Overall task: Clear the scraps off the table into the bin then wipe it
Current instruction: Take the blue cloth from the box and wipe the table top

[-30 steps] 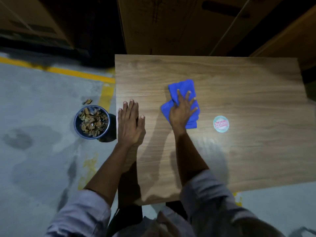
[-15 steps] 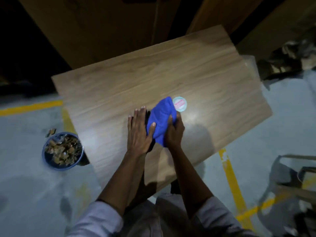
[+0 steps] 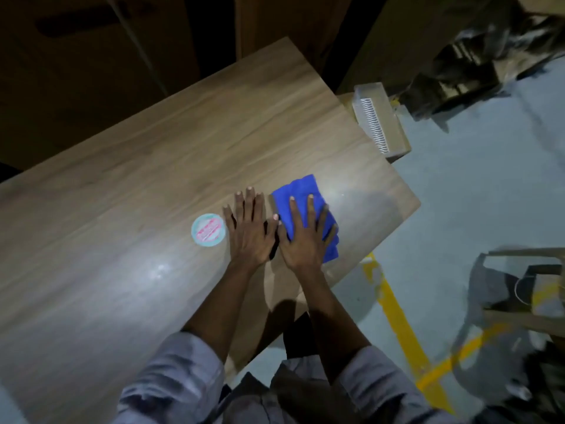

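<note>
A folded blue cloth (image 3: 301, 191) lies on the wooden table (image 3: 153, 166) near its right end. My right hand (image 3: 304, 237) presses flat on the cloth with straight, spread fingers. Just left of it, my left hand (image 3: 249, 231) rests flat on the bare wood, fingers straight, beside the cloth. The two thumbs are close together. The bin with the scraps is out of view.
A round pale sticker (image 3: 208, 229) sits on the table just left of my left hand. Off the table's right end a slatted box (image 3: 377, 123) stands on the grey floor. Yellow floor lines (image 3: 397, 319) and a dark chair (image 3: 519, 295) are at the right.
Both hands and the cloth have slid right along the table, past the sticker. The right hand now lies flat on the cloth. The view has swung right, and the bin has left it.
</note>
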Demonstrator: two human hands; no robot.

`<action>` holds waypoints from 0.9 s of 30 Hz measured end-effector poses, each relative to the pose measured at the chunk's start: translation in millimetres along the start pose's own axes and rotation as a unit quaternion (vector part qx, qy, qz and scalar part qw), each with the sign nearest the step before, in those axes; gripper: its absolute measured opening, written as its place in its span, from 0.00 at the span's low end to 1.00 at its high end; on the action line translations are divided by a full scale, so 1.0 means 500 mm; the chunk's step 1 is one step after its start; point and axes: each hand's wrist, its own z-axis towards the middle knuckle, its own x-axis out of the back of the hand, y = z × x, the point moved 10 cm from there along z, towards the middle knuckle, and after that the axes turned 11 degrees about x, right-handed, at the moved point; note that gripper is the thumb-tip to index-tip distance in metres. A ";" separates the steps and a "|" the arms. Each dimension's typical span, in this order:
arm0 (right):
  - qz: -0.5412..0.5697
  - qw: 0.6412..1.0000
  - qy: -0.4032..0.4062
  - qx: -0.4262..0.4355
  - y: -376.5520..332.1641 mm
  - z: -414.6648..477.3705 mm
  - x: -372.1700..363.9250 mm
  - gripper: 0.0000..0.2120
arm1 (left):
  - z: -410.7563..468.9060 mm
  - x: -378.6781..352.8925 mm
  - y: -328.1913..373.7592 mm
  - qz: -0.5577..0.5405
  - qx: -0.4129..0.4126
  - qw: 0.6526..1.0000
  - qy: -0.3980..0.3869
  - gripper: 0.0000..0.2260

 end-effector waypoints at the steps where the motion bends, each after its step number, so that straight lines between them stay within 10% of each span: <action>1: -0.005 1.000 0.020 -0.024 0.037 0.026 0.010 0.32 | 0.020 -0.004 0.021 0.003 0.008 1.000 0.014 0.32; 9: 0.006 1.000 0.030 -0.003 0.108 0.330 0.029 0.33 | 0.139 0.001 0.087 -0.080 0.044 0.994 0.062 0.31; 17: 0.115 0.951 0.022 0.286 -0.066 0.294 0.015 0.25 | 0.133 0.009 0.053 -0.193 0.075 0.976 0.061 0.29; 27: -0.004 0.975 -0.045 0.220 0.053 0.385 0.025 0.30 | 0.112 -0.009 0.085 -0.062 0.062 0.990 0.114 0.33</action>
